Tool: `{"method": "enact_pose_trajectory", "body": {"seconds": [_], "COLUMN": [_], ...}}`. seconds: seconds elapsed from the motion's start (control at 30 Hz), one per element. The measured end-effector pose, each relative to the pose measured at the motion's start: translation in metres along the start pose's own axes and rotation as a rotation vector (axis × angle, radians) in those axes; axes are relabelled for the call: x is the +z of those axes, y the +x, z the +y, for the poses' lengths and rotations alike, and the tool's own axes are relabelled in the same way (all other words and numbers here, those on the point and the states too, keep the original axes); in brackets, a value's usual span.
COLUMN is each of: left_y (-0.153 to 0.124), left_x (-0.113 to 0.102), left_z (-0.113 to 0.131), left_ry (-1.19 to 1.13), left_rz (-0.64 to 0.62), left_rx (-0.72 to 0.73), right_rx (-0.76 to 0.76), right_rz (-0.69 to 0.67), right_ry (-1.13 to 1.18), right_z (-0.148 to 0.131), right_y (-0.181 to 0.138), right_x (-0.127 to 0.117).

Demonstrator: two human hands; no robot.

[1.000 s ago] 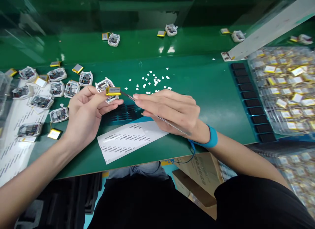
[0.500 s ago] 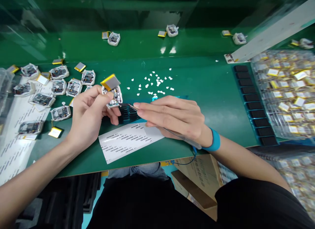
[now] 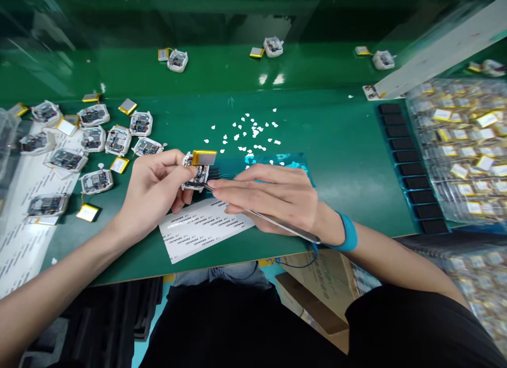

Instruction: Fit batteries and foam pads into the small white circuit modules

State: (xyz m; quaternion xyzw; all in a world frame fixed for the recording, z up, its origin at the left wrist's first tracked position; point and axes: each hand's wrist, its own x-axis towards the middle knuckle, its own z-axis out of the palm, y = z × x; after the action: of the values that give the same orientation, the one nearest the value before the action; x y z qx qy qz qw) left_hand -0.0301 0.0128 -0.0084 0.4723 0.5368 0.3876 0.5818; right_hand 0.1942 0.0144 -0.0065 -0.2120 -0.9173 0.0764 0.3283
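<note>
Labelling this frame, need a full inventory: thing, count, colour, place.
small white-cased circuit module with gold-edged flat battery: one, in left hand
thin metal tweezers: one, silver, in right hand, tip at module
white printed label sheet: one, under the hands
loose white modules with batteries: a dozen or so, table left; three more far back
white paper flecks: many, table centre
clear trays of gold batteries: stacked, right
green table: one
blue wrist strap: one, right wrist
left hand
right hand
</note>
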Motion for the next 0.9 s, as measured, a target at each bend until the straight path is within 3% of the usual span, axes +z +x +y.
{"method": "enact_pose_trajectory", "body": {"seconds": [0.9], "left_y": [-0.0039], "left_x": [0.0027], "left_z": [0.0027], "left_ry": [0.099], "left_rz": [-0.049], "left_rx": [0.025], "right_rx": [-0.022], "right_rz": [0.026], "right_ry": [0.043], "right_z": [-0.0035], "right_y": [-0.0015], "right_x": [0.0033]}}
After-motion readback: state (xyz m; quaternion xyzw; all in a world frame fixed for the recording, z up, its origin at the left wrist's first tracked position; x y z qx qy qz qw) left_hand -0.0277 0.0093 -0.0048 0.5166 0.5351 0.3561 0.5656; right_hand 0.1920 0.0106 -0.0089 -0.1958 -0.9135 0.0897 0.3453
